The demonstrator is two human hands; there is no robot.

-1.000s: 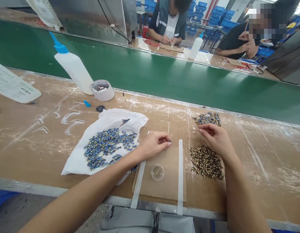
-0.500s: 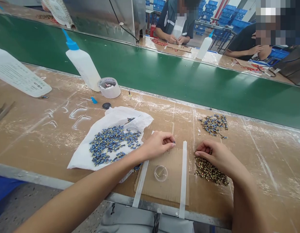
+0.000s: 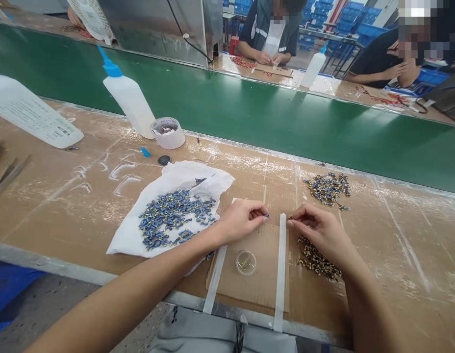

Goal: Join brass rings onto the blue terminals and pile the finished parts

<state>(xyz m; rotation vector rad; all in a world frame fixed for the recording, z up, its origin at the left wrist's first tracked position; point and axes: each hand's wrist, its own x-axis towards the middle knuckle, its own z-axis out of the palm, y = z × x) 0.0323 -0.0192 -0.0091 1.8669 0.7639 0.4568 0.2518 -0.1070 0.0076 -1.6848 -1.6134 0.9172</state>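
My left hand is closed in a pinch on a small blue piece, above a cardboard sheet taped to the table. To its left, many small blue-and-yellow pieces lie on a white cloth-like sheet. My right hand pinches a tiny dark piece at its fingertips, just right of the tape strip. Below that hand lies a pile of small black-and-gold pieces, partly covered by it. A small clear round dish rests on the cardboard.
Behind the sheet stand a white bottle with a blue nozzle and a tape roll. Another bottle leans at left. Small joined-looking pieces are heaped at right. Beyond the green belt, two people sit at a bench.
My right hand has lifted from the black-and-gold pile and moved left toward my left hand, a tiny piece at its fingertips. The left hand stays nearly in place.
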